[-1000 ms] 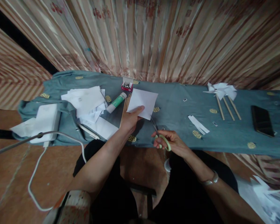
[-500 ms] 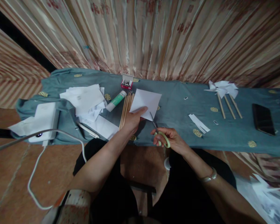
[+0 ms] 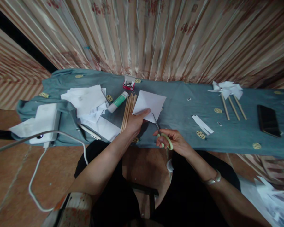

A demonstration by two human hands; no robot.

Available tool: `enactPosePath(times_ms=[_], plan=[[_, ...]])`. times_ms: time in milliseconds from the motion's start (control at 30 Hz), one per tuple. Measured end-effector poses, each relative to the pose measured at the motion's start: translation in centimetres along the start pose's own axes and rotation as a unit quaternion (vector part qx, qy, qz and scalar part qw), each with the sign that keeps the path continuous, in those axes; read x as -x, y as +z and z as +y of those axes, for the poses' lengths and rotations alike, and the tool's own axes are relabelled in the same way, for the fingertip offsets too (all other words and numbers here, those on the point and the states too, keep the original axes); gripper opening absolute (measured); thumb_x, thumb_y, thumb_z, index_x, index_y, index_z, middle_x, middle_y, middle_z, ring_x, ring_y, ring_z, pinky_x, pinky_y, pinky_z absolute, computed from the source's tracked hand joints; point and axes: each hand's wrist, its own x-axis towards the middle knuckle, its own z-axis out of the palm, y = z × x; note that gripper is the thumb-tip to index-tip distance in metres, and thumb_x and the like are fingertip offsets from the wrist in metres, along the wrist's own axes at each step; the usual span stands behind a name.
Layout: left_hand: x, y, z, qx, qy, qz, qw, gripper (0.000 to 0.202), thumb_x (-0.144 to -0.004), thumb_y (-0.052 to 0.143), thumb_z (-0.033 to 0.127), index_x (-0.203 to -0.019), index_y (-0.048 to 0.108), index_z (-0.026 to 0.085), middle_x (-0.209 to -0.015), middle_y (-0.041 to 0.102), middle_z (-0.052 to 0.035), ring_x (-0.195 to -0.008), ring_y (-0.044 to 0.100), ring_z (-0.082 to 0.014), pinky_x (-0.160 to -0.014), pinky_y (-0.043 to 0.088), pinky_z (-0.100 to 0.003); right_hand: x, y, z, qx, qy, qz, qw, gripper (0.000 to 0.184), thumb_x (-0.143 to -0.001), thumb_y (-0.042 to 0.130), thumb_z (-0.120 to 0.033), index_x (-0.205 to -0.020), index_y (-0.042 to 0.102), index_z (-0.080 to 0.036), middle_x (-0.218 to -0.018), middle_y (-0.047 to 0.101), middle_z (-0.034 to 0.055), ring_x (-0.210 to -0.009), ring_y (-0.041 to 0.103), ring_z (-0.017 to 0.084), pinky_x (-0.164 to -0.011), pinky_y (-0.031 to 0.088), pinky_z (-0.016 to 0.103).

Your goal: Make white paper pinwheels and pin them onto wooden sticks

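Observation:
A square white sheet of paper (image 3: 148,101) is pinched by its near left edge in my left hand (image 3: 136,121), the thumb lying on top. My right hand (image 3: 174,140) has its fingers in the green handles of a pair of scissors (image 3: 164,138). Their blades reach the near corner of the sheet, pointing in toward its middle. Just left of the paper lie several thin wooden sticks (image 3: 127,110), partly covered by my left hand. Beyond them is a green and white glue stick (image 3: 118,101), near a small red box (image 3: 128,84) of metal pins.
Loose papers (image 3: 87,101), a pen (image 3: 90,131) and a white power bank (image 3: 46,123) with a cable lie left. To the right are paper strips (image 3: 202,124), paper pinwheels (image 3: 227,90) on sticks and a black phone (image 3: 268,120). A pleated curtain (image 3: 142,41) hangs behind the cloth-covered table.
The sheet has turned slightly, its far right corner shifting a little to the right. Both hands keep their holds, with the scissor blades still at the near corner.

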Motion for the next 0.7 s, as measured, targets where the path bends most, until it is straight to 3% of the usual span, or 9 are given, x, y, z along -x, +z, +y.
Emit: enactPosePath(times_ms=[267,433,700], plan=[[-0.1,0.1,0.6,0.025,0.009,-0.002,1.000,0.037,-0.050,0.086,0.023,-0.082,0.070,0.013,-0.083,0.073,-0.0051,-0.076,0.067,-0.0194,-0.071,0.053,-0.031,0.2,-0.1,-0.2,0.001,0.004,0.002,1.000,0.041,-0.070,0.076,-0.054,-0.090,0.068,-0.019,-0.070,0.068,0.0007,-0.057,0.061,0.010,-0.049,0.048,0.019],[0.0,0.1,1.1,0.033,-0.025,-0.012,0.999,0.045,-0.051,0.085,0.023,-0.092,0.069,0.015,-0.086,0.073,-0.0035,-0.077,0.067,-0.0199,-0.070,0.054,-0.032,0.3,-0.2,-0.1,0.012,0.001,0.002,1.000,0.041,-0.071,0.075,-0.054,-0.092,0.069,-0.019,-0.070,0.068,0.0010,-0.058,0.061,0.011,-0.049,0.048,0.020],[0.3,0.1,0.2,0.022,-0.062,-0.021,0.998,0.034,-0.052,0.084,0.023,-0.080,0.068,0.014,-0.082,0.072,-0.0039,-0.077,0.066,-0.0199,-0.070,0.053,-0.032,0.3,-0.1,0.0,0.007,-0.007,-0.004,1.000,0.041,-0.071,0.074,-0.054,-0.091,0.069,-0.019,-0.070,0.068,0.0007,-0.057,0.060,0.010,-0.051,0.050,0.021]])
